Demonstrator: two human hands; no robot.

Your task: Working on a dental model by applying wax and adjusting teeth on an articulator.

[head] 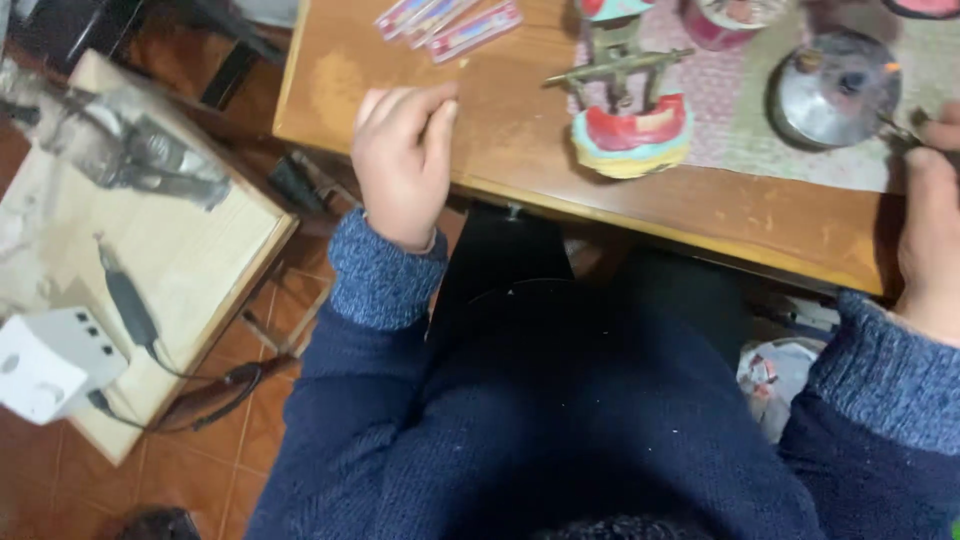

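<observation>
Resting loosely curled and empty on the wooden surface, the left hand lies at nine o'clock of the denture model, seemingly heavy, brittle, best gripped by its base, while the right hand pinches a thin tool.

The left hand rests half curled on the wooden table, left of a dental model with red wax; the right hand, at the right edge, holds a thin tool beside a round metal pot.
</observation>
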